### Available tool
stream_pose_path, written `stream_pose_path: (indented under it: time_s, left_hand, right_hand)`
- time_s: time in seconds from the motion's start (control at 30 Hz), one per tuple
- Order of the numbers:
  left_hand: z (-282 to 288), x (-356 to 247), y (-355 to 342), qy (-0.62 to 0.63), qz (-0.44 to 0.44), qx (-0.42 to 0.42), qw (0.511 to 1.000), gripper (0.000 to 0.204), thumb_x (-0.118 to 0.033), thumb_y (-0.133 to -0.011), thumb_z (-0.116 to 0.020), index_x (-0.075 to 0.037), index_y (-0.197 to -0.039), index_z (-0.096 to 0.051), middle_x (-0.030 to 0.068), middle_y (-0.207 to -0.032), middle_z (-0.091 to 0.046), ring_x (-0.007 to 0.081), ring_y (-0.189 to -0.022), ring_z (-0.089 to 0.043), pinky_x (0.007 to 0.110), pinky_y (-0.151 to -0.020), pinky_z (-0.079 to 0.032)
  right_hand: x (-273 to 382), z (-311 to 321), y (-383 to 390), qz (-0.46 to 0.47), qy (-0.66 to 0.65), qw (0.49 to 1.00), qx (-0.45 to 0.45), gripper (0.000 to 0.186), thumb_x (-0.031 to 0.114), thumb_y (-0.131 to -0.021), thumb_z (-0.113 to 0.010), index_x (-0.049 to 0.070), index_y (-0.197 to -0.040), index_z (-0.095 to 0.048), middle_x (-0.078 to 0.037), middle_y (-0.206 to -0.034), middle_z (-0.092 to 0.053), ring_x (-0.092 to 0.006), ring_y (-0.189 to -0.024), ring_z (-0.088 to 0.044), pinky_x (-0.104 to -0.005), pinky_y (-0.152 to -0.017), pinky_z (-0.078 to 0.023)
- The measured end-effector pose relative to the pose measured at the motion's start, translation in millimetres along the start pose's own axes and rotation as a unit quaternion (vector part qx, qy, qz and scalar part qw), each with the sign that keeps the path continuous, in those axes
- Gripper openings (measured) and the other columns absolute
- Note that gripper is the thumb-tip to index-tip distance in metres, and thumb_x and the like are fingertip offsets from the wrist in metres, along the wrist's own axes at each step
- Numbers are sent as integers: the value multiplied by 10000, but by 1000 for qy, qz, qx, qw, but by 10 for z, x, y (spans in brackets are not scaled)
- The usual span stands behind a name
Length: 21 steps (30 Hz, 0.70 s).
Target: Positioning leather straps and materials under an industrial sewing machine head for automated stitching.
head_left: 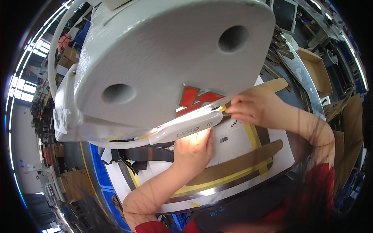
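A big white machine head point(167, 58) with a red emblem fills the upper middle of the view. Along its lower edge runs a slim white lamp point(182, 129), lit on its far side. My left hand point(193, 150) reaches up beneath the lamp, which hides its fingertips. At the lamp's right end my right hand point(258, 108) has its fingers curled together, close to a small ribbed dark part and a yellow piece. Whatever those fingers pinch is too small or hidden to name. Below both hands lies a white work surface point(233, 151) with yellow tape lines.
A curved brown cardboard strip point(233, 165) lies along the near side; another strip's end point(276, 84) shows behind my right hand. A dark strap point(149, 154) lies left of my left hand. Blue bins point(100, 167) stand at the left, an open cardboard box point(314, 72) at the right.
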<state>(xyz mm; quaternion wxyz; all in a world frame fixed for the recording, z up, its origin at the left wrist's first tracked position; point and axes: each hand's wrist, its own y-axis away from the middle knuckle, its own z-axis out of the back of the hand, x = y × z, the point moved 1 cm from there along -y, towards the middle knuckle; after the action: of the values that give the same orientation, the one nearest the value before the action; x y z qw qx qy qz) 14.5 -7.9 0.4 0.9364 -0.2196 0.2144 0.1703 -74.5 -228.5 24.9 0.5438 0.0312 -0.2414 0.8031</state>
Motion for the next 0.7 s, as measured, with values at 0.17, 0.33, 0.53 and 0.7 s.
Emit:
stream_pose_path:
  time_s: [0.17, 0.33, 0.53, 0.7]
  left_hand:
    - [-35, 16, 0, -96, -15, 10, 995, 365, -126, -843, -651, -54, -1199, -618, 139, -1013, -646, 326, -877, -628, 428, -777, -481]
    - [-71, 26, 0, -137, -24, 4, 990, 305, -166, -830, -675, -41, -1105, -636, 122, -951, -637, 307, -840, -623, 410, -737, -494]
    - [-79, 56, 16, -137, -35, 13, 990, 269, -163, -818, -676, -43, -1057, -637, 110, -930, -630, 289, -833, -623, 397, -714, -499]
    - [-66, 70, 5, -151, -51, -5, 987, 279, -175, -805, -680, -44, -1049, -644, 98, -903, -630, 274, -827, -625, 387, -722, -504]
  right_hand:
    - [-184, -95, -111, -8, 5, 1000, 3, 161, 178, -846, -690, 65, -960, -696, -32, -919, -570, -225, -865, -594, -341, -724, -522]
    - [-122, -133, -63, -34, -18, 999, -16, 128, 141, -841, -695, 58, -938, -697, -33, -904, -575, -228, -865, -593, -355, -737, -520]
    - [-123, -167, -99, -25, -7, 999, -20, 108, 126, -833, -701, 58, -915, -688, -35, -931, -615, -230, -887, -609, -345, -757, -529]
    - [-86, -159, -91, -51, -12, 999, -14, 99, 95, -810, -710, 61, -897, -678, -38, -902, -632, -241, -861, -621, -344, -746, -535]
